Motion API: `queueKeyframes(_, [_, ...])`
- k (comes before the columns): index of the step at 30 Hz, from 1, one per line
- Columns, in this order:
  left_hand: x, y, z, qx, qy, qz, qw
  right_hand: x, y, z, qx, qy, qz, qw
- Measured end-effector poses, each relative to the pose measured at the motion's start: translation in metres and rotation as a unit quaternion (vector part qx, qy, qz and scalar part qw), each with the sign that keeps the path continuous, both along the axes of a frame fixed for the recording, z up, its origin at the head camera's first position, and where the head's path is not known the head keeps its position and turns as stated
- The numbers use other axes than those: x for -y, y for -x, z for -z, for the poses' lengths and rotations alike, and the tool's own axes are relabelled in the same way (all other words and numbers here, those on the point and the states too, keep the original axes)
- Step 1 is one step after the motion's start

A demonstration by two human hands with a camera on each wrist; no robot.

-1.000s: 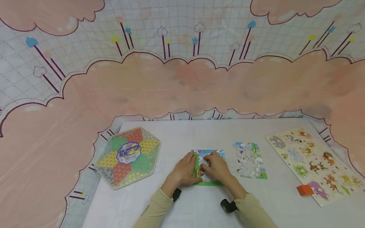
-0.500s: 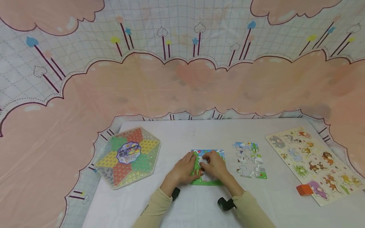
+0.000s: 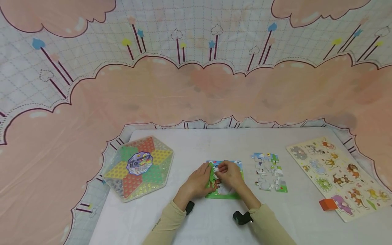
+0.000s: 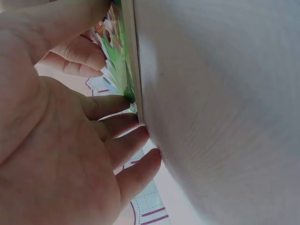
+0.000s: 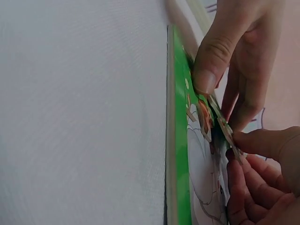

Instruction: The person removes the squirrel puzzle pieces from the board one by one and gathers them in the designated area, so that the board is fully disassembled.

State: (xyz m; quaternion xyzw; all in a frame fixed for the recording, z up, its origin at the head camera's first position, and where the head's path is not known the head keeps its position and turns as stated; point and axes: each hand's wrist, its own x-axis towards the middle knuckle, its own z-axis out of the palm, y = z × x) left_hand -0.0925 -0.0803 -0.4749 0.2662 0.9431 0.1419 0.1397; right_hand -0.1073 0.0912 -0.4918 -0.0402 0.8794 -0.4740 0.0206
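A small jigsaw board [image 3: 225,196] with a green lower border lies at mid-table between both hands. Against its left side rests my left hand [image 3: 196,180], fingers extended over the edge and down to the tabletop. The left thumb [image 5: 206,79] presses on the board's face in the right wrist view. Above the board, my right hand [image 3: 231,175] pinches a thin jigsaw piece [image 5: 227,133] between thumb and fingers, tilted off the board's surface. The piece's picture is mostly hidden. A white-and-grey outline [image 5: 201,171] shows on the board below it.
Several joined and loose jigsaw pieces [image 3: 264,184] lie right of the board. Farther right is a wooden animal puzzle board [image 3: 315,177], an orange block [image 3: 328,204] at its lower edge. A hexagonal Chinese checkers board [image 3: 159,177] sits at the left.
The left thumb has slid up slightly from the board's lower edge. The right hand has turned a little, its pinching fingers shifting over the board's upper part. The head view has shifted slightly.
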Motion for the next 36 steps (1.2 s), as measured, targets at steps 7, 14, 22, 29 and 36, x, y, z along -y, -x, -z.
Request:
queueKeyframes(7, [0.001,-0.001,0.000,0.004,-0.012,0.001,0.9999,0.000,0.001,0.001,0.010,0.013,0.010,1.000])
queueKeyframes(14, [0.001,-0.001,-0.001,0.003,-0.012,0.002,0.9999,0.000,0.001,0.003,-0.009,-0.012,0.012,1.000])
queueKeyframes(22, [0.001,-0.001,0.000,0.001,-0.008,0.006,0.9999,-0.003,0.002,0.003,-0.021,-0.007,0.025,0.999])
queueKeyframes(29, [0.000,-0.001,0.000,-0.006,-0.002,0.004,1.0000,-0.010,0.006,0.002,-0.035,-0.006,0.033,0.999])
queueKeyframes(36, [-0.001,-0.002,-0.002,-0.001,-0.002,0.000,1.0000,-0.018,0.009,-0.003,-0.026,0.006,0.040,0.999])
